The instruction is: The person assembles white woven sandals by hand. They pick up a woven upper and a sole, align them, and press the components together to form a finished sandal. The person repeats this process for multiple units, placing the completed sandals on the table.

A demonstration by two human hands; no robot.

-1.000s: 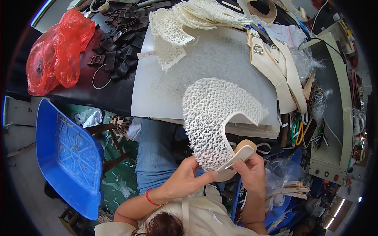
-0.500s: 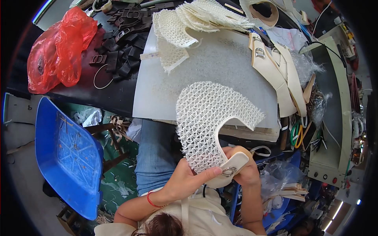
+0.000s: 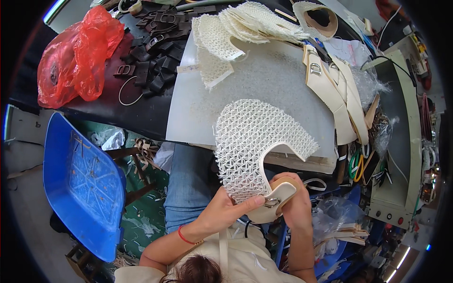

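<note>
A cream woven shoe upper (image 3: pixel 245 141) with smooth edging along its inner curve stands above my lap, in front of the work board. My left hand (image 3: pixel 224 212) is closed on its lower edge, the thumb pressing beside a small metal buckle (image 3: pixel 272 203). That buckle sits on a smooth cream strap (image 3: pixel 284 190) at the bottom of the upper. My right hand (image 3: pixel 297 210) is closed around the strap's curved tan-lined part, and most of its fingertips are hidden behind it.
More woven pieces (image 3: pixel 222 37) lie on the pale board (image 3: pixel 264 75). Cream buckled straps (image 3: pixel 337 94) are at its right, dark buckled straps (image 3: pixel 158 61) and a red plastic bag (image 3: pixel 78 61) at the left. A blue bin (image 3: pixel 94 188) stands lower left, a metal machine housing (image 3: pixel 396 151) right.
The strap has turned slightly in my hands, showing more of its tan inner side. My right fingers have shifted around it. The surroundings have moved a little rightward in view.
</note>
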